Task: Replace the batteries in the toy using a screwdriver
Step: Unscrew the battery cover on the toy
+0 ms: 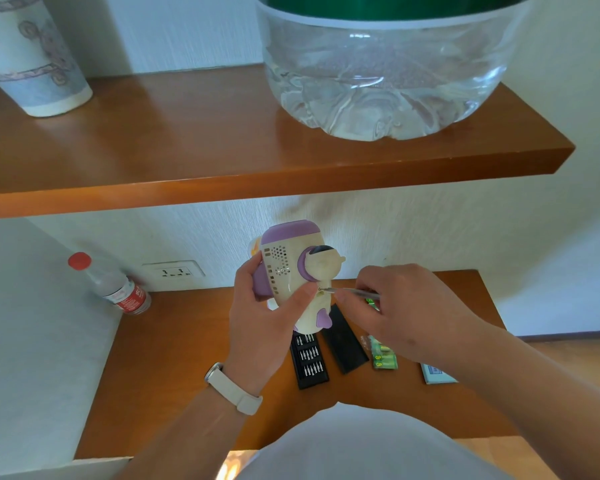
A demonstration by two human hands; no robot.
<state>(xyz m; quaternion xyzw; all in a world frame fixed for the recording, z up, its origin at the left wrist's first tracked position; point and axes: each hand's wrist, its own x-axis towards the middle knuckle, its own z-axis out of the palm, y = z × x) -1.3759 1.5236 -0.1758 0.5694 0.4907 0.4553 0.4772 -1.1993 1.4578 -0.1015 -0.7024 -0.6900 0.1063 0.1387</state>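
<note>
**Q:** Where is the toy, and who has hold of it?

**A:** A cream and purple plastic toy (291, 271) is held up in the air above a wooden table (174, 341), close to the wall. The left hand (264, 313) grips it, with the fingers wrapped behind the body and the thumb curled across the front. A pale wristwatch (229, 386) sits on that wrist

**Q:** And the other hand?

**A:** The right hand (395, 306) pinches a slim metal screwdriver (354, 291) between bent fingertips. The tool lies almost level, and its tip meets a small screw hole on the toy's side, just beside the left thumb

**Q:** What lies on the table below?

**A:** Under the toy is an open black bit case (309, 358) with rows of small bits. Just right of it lies its black lid (343, 341), then a green pack of batteries (383, 356). A blue and white card (437, 374) is partly hidden by the right forearm. At the far left a small clear water bottle (115, 287) with a red cap stands against the wall, near a white wall socket (174, 271)

**Q:** Anything higher up?

**A:** A wooden shelf (222, 150) carries a patterned paper cup (32, 57) on the left and a large clear water jug (378, 81) on the right
</note>
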